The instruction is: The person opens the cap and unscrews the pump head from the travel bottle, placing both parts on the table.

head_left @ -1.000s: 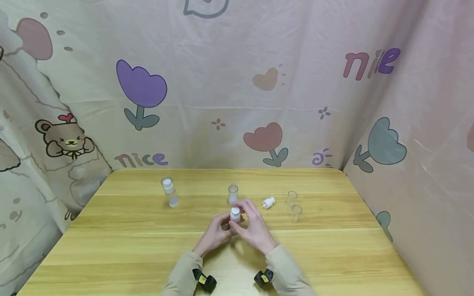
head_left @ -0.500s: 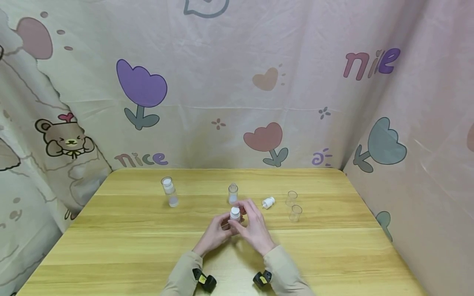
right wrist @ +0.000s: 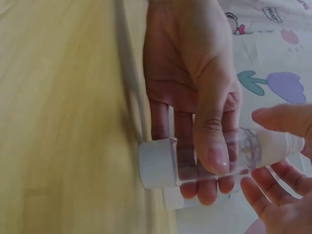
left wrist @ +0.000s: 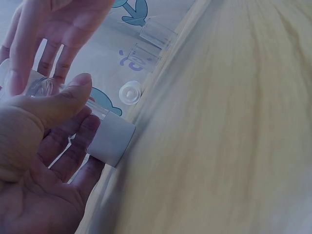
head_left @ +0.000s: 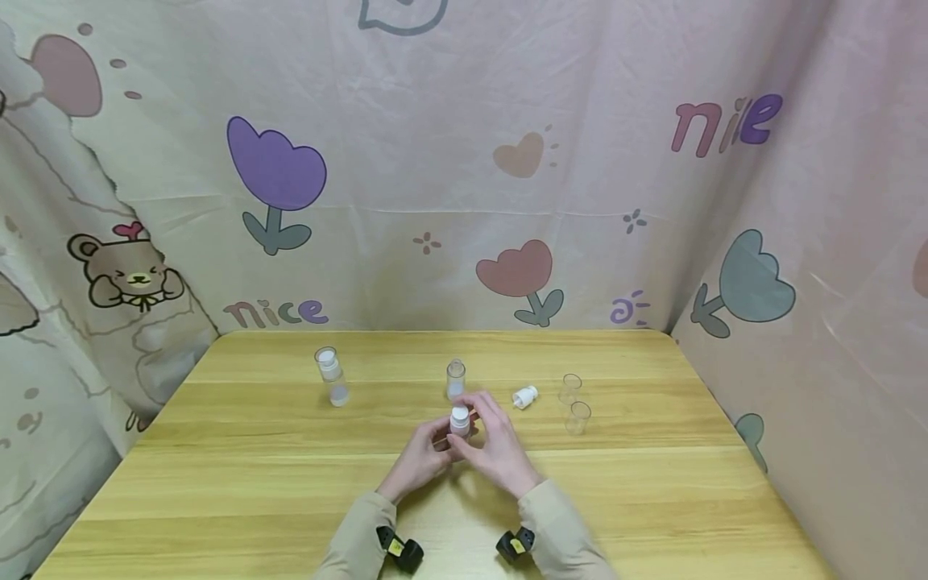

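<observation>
A clear pump bottle with a white base stands upright between the hands at the middle of the table. My left hand (head_left: 420,459) grips its clear body, thumb on one side and fingers on the other, as the right wrist view shows. Around the bottle's white pump top (head_left: 460,417) curl the thumb and fingers of my right hand (head_left: 496,447). The white base (left wrist: 112,139) shows below the left fingers, close to the tabletop. Just behind the hands is an open clear bottle (head_left: 455,381) without a pump, its lower part whitish.
A loose white pump top (head_left: 525,397) lies right of the hands. Beyond it stand two clear caps, a rear one (head_left: 569,389) and a nearer one (head_left: 577,418). At the back left stands another pump bottle (head_left: 333,376) with a clear cover. A printed curtain (head_left: 391,266) borders the wooden table (head_left: 239,475).
My right hand and its wrist shift slightly left and then back, with small finger movements at the pump top. My left hand and the things on the table stay in place.
</observation>
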Tool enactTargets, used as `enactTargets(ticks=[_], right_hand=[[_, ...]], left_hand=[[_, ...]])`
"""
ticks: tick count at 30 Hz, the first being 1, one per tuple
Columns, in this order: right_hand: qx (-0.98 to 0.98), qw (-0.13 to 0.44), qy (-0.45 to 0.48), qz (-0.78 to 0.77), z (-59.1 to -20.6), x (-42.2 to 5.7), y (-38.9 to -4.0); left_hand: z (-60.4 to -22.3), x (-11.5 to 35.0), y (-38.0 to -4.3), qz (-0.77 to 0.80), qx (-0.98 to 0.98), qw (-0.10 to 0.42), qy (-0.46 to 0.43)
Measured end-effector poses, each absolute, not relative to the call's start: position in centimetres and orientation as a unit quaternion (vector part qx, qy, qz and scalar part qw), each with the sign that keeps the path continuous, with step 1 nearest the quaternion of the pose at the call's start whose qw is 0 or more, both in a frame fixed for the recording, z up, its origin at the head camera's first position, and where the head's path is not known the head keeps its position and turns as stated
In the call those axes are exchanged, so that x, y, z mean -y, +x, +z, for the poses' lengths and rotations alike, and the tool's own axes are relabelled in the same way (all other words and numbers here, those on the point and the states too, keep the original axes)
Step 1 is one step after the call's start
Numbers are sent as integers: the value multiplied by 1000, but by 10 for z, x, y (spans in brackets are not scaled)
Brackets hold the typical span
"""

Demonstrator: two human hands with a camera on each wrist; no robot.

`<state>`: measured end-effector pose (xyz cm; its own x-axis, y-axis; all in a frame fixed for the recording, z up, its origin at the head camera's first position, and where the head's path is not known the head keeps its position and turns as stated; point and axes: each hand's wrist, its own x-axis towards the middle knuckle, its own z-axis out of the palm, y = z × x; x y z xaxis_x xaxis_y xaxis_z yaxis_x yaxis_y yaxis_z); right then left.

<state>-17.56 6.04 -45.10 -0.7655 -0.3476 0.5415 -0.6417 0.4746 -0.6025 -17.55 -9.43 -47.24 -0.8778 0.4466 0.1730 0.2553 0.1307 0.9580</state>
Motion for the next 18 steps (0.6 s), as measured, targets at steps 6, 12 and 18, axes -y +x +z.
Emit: enactTargets(ticks=[6,12,18], right_hand=[[839,201,277,423,-454,-57,-175],[832,205,275,436,-453,-57,-175],[834,179,294,431,-452,-60,-176]], left_hand=[[-471,95,-175,606,-757,74,233],[-471,95,-175,611,-752,80,233],[-472,95,-175,616,-746,81,237]])
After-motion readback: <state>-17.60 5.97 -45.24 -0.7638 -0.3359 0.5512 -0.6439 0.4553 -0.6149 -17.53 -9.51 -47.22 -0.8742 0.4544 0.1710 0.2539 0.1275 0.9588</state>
